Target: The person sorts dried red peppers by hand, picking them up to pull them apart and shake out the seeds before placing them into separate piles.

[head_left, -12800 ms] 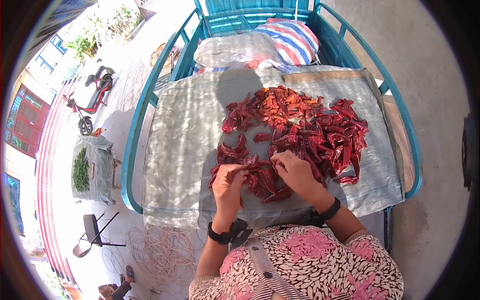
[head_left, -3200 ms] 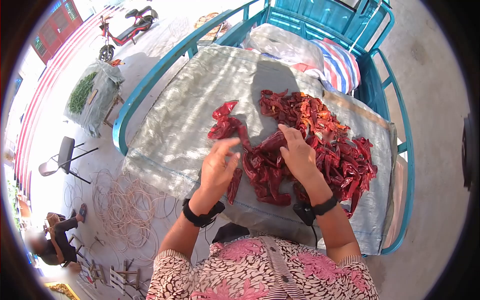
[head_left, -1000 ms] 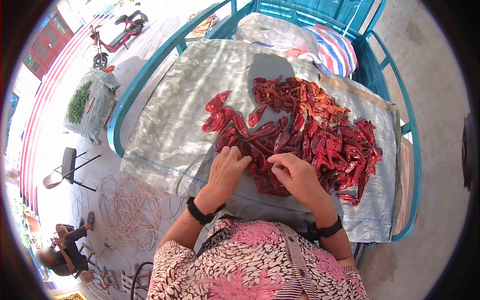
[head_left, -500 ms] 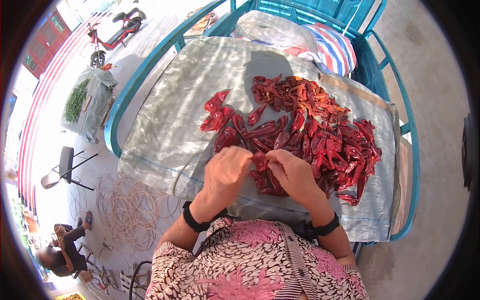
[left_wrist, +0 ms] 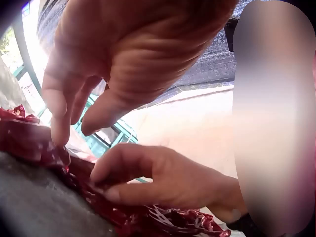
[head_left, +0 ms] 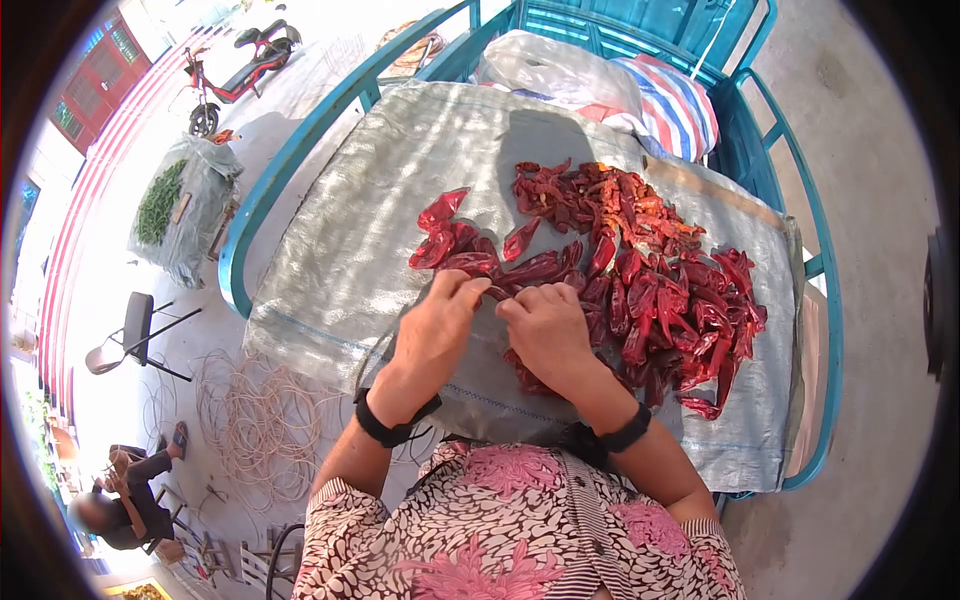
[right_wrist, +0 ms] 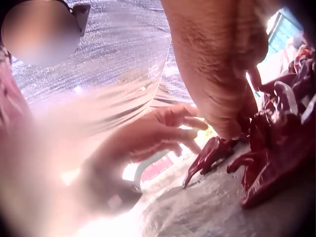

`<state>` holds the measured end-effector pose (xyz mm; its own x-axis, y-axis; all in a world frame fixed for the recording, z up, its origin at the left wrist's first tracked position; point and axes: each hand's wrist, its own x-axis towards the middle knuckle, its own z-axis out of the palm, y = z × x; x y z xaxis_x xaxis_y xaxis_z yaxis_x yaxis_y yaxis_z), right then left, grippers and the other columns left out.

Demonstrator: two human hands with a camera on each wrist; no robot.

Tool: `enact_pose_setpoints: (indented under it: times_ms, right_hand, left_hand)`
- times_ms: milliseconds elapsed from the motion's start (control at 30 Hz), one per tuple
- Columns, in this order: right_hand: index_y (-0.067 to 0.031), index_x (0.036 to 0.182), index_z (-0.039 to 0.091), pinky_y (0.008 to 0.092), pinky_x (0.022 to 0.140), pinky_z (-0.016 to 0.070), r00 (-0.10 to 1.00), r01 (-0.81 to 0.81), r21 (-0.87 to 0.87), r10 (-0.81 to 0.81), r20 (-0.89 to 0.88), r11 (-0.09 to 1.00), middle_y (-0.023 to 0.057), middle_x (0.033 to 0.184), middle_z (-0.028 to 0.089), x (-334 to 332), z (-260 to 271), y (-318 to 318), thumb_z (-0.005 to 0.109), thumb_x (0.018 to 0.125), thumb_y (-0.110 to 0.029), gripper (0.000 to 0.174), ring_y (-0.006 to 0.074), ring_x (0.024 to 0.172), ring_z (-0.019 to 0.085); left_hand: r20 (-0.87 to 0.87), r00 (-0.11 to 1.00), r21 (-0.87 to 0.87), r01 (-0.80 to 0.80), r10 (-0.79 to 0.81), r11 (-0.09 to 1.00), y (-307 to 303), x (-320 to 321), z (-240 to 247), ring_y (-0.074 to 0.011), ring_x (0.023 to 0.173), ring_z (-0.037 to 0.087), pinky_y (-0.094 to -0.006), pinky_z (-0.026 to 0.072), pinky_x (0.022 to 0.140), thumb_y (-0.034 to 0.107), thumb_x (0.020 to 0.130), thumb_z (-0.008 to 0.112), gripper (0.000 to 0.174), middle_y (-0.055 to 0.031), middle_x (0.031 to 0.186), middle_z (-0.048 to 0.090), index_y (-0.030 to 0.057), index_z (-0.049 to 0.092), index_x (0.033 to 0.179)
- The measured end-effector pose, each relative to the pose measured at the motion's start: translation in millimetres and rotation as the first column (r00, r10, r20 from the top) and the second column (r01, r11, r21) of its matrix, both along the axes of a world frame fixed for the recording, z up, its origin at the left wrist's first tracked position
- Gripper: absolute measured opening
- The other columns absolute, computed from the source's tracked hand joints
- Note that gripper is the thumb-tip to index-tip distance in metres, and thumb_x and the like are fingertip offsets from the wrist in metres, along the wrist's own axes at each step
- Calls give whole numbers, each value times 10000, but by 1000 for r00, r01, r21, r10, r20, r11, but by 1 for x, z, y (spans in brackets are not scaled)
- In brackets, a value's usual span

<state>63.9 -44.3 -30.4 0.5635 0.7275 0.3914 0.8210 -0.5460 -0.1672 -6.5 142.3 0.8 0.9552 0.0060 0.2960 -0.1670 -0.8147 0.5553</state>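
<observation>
Several glossy, dried-looking red peppers lie before the hands, with a group of them [head_left: 440, 240] just beyond the left hand. My left hand [head_left: 432, 325] reaches down from the left; in the left wrist view its fingers are fairly straight, one fingertip at a dark red pepper [left_wrist: 29, 140], the thumb apart. My right hand [head_left: 548, 338] is close beside it in the head view, fingers bent. The left wrist view shows the right hand's [left_wrist: 163, 173] thumb and forefinger curled in a pinch at a dark red pepper. More peppers [right_wrist: 212, 153] lie beneath both hands in the right wrist view.
A large heap of red peppers [head_left: 690, 320] lies to the right, and an orange-red heap [head_left: 620, 200] farther back. All rest on a grey woven sheet [head_left: 330, 230] over a blue-railed cart [head_left: 232, 265]. Bags [head_left: 560, 75] stand behind. A person [head_left: 125, 505] sits at lower left.
Half a second ago both hands met over a small red piece; now they have shifted slightly up and the right hand leftward. Over the longer span, peppers at the left have been spread about.
</observation>
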Motion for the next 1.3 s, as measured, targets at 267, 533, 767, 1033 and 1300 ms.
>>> enact_pose_setpoints:
  times_ms: [267, 533, 767, 1033, 1300]
  right_hand:
    - [-65, 1269, 573, 407, 767, 532, 779, 201, 275, 16, -627, 940, 126, 1010, 701, -18, 50, -35, 702, 942, -200, 376, 283, 855, 684]
    - [-35, 1334, 550, 286, 689, 518, 726, 340, 440, 66, -685, 831, 65, 920, 665, -16, 44, -54, 677, 945, -67, 410, 125, 716, 591]
    - [-52, 1302, 586, 309, 714, 550, 796, 285, 421, 32, -605, 861, 80, 941, 681, -19, 35, -62, 671, 936, -46, 375, 172, 746, 653]
    - [-60, 1277, 603, 324, 706, 565, 828, 247, 401, 23, -561, 882, 83, 941, 683, -19, 33, -64, 680, 929, -47, 356, 200, 762, 675]
    - [-62, 1282, 609, 325, 700, 555, 829, 283, 422, 1, -559, 861, 84, 950, 687, -11, 29, -75, 673, 931, -44, 357, 204, 766, 673]
  left_hand:
    - [-92, 992, 1, 85, -84, 996, -19, -4, 3, -346, 956, 706, -409, 576, 761, 93, 830, 743, 422, -116, 1096, 715, 109, 645, 1241]
    - [-133, 974, 11, -183, 183, 983, 5, 61, 15, -392, 924, 702, -468, 554, 801, 163, 899, 717, 351, -213, 949, 723, 84, 653, 1235]
    - [40, 999, 299, -26, 15, 954, -1, 102, -11, -384, 1106, 607, -479, 518, 901, 143, 868, 715, 406, -180, 1113, 669, 97, 633, 1263]
    - [94, 995, 286, 5, -33, 958, -19, 146, -63, -392, 1058, 574, -476, 435, 924, 192, 819, 741, 485, -127, 1066, 704, 82, 612, 1274]
    - [8, 1000, -154, 30, -29, 988, -6, 143, -25, -309, 876, 667, -421, 524, 812, 117, 798, 741, 476, -124, 964, 719, 59, 633, 1259]
